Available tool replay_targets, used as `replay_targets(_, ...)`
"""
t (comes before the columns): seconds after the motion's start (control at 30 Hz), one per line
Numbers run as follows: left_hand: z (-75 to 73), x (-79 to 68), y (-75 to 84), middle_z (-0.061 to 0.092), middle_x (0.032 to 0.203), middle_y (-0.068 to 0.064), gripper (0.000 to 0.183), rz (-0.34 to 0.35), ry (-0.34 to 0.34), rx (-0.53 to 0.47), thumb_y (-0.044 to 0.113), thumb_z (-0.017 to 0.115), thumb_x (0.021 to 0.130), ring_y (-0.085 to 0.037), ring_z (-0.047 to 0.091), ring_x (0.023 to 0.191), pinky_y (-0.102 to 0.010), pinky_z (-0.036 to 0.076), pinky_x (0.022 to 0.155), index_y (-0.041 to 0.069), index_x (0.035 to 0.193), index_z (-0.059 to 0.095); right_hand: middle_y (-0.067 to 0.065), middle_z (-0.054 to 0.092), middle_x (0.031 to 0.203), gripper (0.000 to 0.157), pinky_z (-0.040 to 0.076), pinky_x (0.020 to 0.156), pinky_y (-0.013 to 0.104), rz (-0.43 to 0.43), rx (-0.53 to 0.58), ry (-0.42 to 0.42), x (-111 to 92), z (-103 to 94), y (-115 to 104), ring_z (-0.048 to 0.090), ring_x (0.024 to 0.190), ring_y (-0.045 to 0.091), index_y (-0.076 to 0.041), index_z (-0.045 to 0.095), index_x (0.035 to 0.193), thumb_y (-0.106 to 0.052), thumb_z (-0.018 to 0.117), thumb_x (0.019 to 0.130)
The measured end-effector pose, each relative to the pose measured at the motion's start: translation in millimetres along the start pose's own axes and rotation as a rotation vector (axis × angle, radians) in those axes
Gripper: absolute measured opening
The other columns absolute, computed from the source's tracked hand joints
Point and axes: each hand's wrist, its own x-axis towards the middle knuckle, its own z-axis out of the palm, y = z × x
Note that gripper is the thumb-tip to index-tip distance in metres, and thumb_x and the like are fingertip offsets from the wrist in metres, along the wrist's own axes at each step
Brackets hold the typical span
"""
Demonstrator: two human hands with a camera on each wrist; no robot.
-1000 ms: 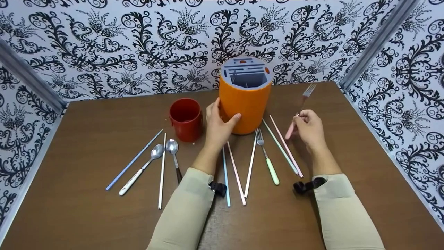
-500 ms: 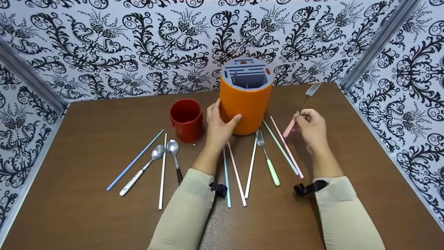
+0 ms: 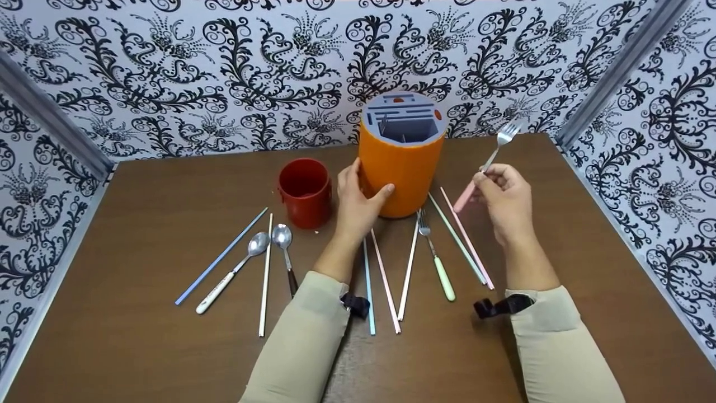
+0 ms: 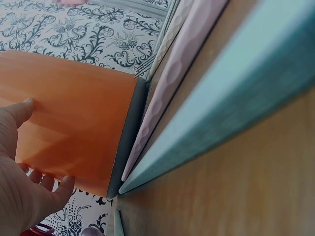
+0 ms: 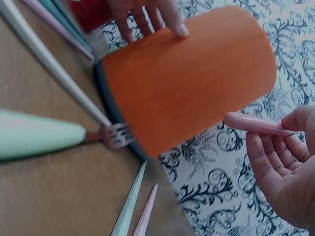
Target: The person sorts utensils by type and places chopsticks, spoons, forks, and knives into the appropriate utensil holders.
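An orange utensil holder [image 3: 404, 170] with a grey slotted top stands upright at the back of the table. My left hand [image 3: 358, 204] grips its lower left side, thumb across the front and fingers around the side. In the left wrist view the thumb and fingertips press on the orange wall [image 4: 74, 118]. To the right of the holder, my right hand [image 3: 510, 204] pinches a fork [image 3: 492, 157] near the top of its pink handle [image 5: 256, 124]. The fork is raised over the table, tines pointing up and away, handle end toward the holder.
A red cup [image 3: 305, 193] stands left of the holder. Several chopsticks [image 3: 410, 268] lie spread in front, among them a green-handled fork [image 3: 442, 274], a white-handled spoon [image 3: 224, 282] and a dark-handled spoon [image 3: 285, 252]. A patterned wall [image 3: 224, 78] closes the back.
My right hand has lifted the pink-handled fork a little, its tines shifting up and to the right. The left hand keeps its hold on the utensil holder.
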Motion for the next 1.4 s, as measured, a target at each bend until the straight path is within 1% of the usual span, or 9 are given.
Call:
replay_targets(0.1,0.5,0.3,-0.7,0.040,0.153,-0.016,0.086,0.014,0.001,0.000,0.026,0.084,0.089,-0.030,0.042,0.142,-0.037,0.037,0.124,0.005,0.159,0.038,0.004,0.066,0.082,0.005,0.062,0.066,0.028,-0.039,0.040,-0.019,-0.9,5.8,-9.1,0.071,0.063,0.016,-0.001,0.062,0.102,0.001,0.064,0.098)
replay_targets(0.27,0.5,0.1,-1.0,0.040,0.153,-0.016,0.087,0.021,0.000,0.001,0.025,0.083,0.089,-0.030,0.042,0.143,-0.037,0.036,0.124,0.004,0.159,0.037,0.007,0.067,0.082,0.007,0.062,0.067,0.029,-0.078,0.096,-0.049,-0.6,15.6,-25.1,0.073,0.062,0.018,-0.001,0.063,0.103,0.003,0.065,0.097)
replay_targets(0.53,0.6,0.2,0.1,0.041,0.153,-0.016,0.086,0.018,0.014,0.016,0.025,0.084,0.088,-0.030,0.043,0.143,-0.037,0.036,0.124,0.005,0.159,0.038,0.006,0.066,0.084,0.008,0.063,0.071,0.031,-0.125,0.105,-0.060,2.0,33.0,-46.6,0.071,0.068,0.017,-0.003,0.063,0.099,0.005,0.064,0.096)
replay_targets(0.67,0.5,0.3,-0.2,0.041,0.152,-0.016,0.086,0.017,0.014,0.009,0.024,0.084,0.088,-0.030,0.043,0.143,-0.036,0.037,0.124,0.004,0.159,0.038,0.005,0.066,0.085,0.008,0.064,0.073,0.032,-0.146,0.114,-0.069,4.0,42.1,-54.2,0.071,0.070,0.017,-0.004,0.062,0.098,0.004,0.065,0.097)
replay_targets(0.9,1.3,-0.1,-0.3,0.041,0.152,-0.016,0.086,0.009,0.011,-0.009,0.023,0.084,0.089,-0.030,0.044,0.142,-0.034,0.039,0.122,0.005,0.159,0.038,0.010,0.066,0.088,0.008,0.064,0.073,0.032,-0.157,0.178,-0.088,6.8,58.6,-66.9,0.071,0.072,0.020,0.000,0.062,0.098,0.003,0.069,0.094)
replay_targets(1.0,1.4,-0.6,-0.4,0.041,0.152,-0.016,0.086,0.004,0.009,-0.016,0.023,0.084,0.088,-0.030,0.044,0.141,-0.035,0.040,0.121,0.005,0.159,0.038,0.010,0.066,0.088,0.008,0.064,0.073,0.032,-0.171,0.192,-0.094,6.8,65.2,-70.7,0.072,0.072,0.020,-0.001,0.062,0.097,0.003,0.069,0.095)
replay_targets(1.1,0.9,-0.8,-0.5,0.041,0.152,-0.016,0.087,0.009,0.007,-0.004,0.025,0.084,0.088,-0.030,0.043,0.142,-0.037,0.038,0.123,0.005,0.159,0.038,0.012,0.067,0.087,0.007,0.064,0.075,0.035,-0.204,0.214,-0.106,6.8,71.3,-73.3,0.074,0.071,0.022,0.000,0.061,0.097,0.005,0.066,0.096)
replay_targets(1.23,0.1,-0.5,-0.2,0.041,0.153,-0.016,0.087,0.021,0.010,0.008,0.026,0.084,0.088,-0.030,0.042,0.143,-0.039,0.035,0.124,0.004,0.158,0.038,0.011,0.066,0.087,0.008,0.064,0.076,0.035,-0.241,0.221,-0.094,8.2,80.1,-77.2,0.073,0.073,0.021,-0.001,0.061,0.097,0.006,0.064,0.097)
replay_targets(1.4,-0.9,-1.0,1.0,0.041,0.153,-0.016,0.087,0.016,0.008,0.000,0.026,0.084,0.088,-0.030,0.042,0.143,-0.039,0.035,0.124,0.004,0.158,0.039,0.009,0.064,0.091,0.010,0.064,0.078,0.034,-0.258,0.256,-0.071,9.4,92.4,-84.2,0.069,0.082,0.019,-0.001,0.061,0.098,0.007,0.067,0.095)
